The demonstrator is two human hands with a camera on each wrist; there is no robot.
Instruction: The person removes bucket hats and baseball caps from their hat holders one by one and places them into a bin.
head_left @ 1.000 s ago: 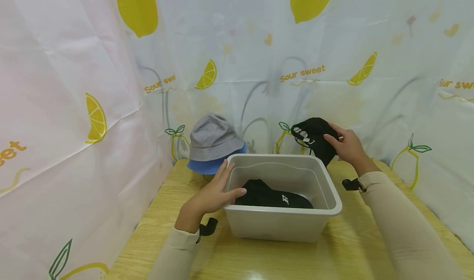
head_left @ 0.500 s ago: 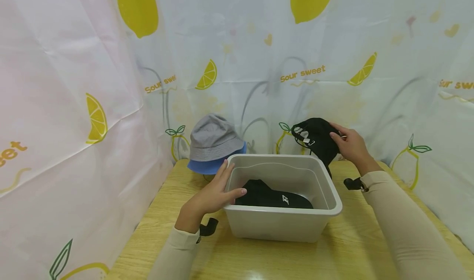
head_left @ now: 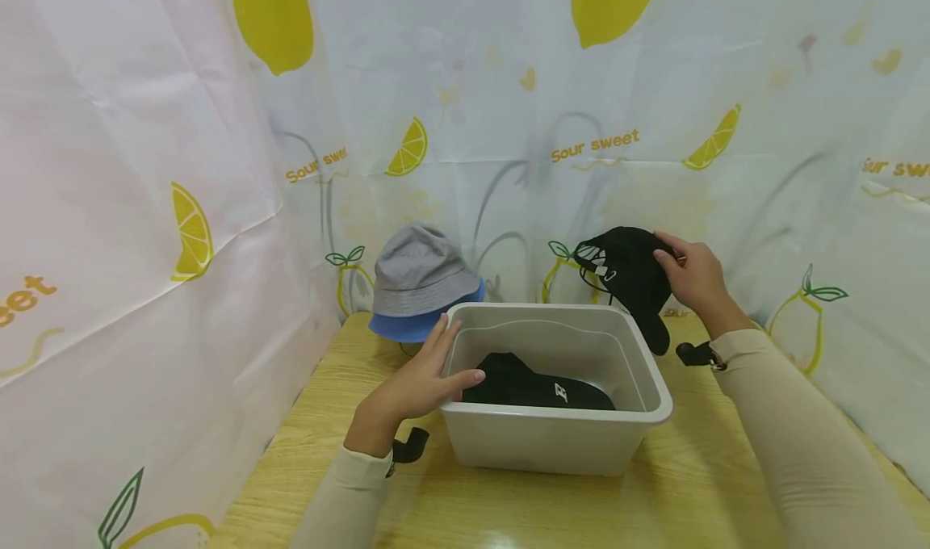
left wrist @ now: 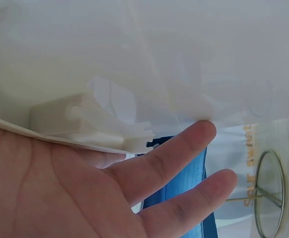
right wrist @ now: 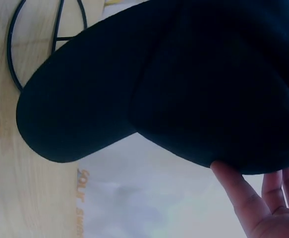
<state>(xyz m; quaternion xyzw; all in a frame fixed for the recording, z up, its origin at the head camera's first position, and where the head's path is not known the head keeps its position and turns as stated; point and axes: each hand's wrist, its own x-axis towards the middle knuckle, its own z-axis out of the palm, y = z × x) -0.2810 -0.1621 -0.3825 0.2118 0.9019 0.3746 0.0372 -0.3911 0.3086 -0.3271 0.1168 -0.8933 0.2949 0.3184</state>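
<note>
My right hand (head_left: 699, 278) pinches a black baseball cap (head_left: 634, 270) at the edge of its crown, behind the bin's right back corner. The cap hangs with its visor (right wrist: 77, 106) pointing down, and a small white tag and a metal clip show at its open back. My left hand (head_left: 414, 379) rests on the left rim of a light grey plastic bin (head_left: 538, 444), fingers straight along the outside, thumb reaching over the rim. Inside lies another black cap (head_left: 538, 387) with a white emblem.
A grey bucket hat (head_left: 421, 270) sits over a blue hat (head_left: 407, 325) at the back left, a round wire base (left wrist: 269, 193) below. A black wire stand (right wrist: 15, 54) is beside the held cap. Lemon-print cloth surrounds the wooden table (head_left: 508, 509).
My right hand has shifted slightly right and up with the black cap, whose visor has come into view beside the bin. The left hand and bin stay put.
</note>
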